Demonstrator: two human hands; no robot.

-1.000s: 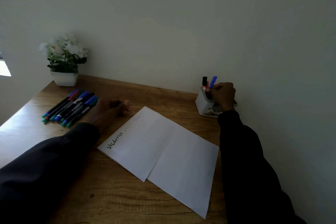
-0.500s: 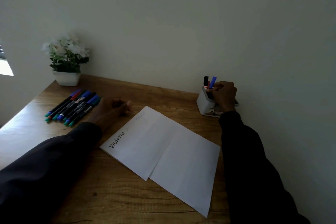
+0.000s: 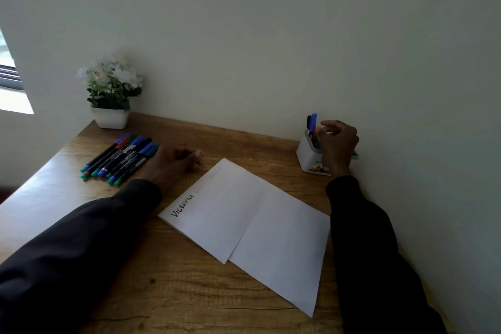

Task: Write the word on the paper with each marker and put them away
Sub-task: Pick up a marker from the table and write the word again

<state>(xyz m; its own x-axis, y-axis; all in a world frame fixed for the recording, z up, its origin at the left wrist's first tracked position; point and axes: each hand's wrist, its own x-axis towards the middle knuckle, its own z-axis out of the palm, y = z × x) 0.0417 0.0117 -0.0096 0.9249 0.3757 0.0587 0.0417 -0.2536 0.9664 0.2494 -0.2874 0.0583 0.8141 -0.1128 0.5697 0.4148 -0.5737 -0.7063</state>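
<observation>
The paper (image 3: 244, 225) carries "Victoria" in black handwriting along its left edge; fainter writing beyond it and print on the markers (image 3: 119, 157) are illegible.

Wooden desk (image 3: 189, 293): paper (image 3: 257, 225), loose markers (image 3: 119, 157), white holder (image 3: 306, 156), flower pot (image 3: 109, 118).

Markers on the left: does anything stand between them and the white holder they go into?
Nothing tall. The left hand rests beside the markers, on the line toward the holder; the paper lies flat with its far corner near that line. The right hand is at the holder's opening.
</observation>
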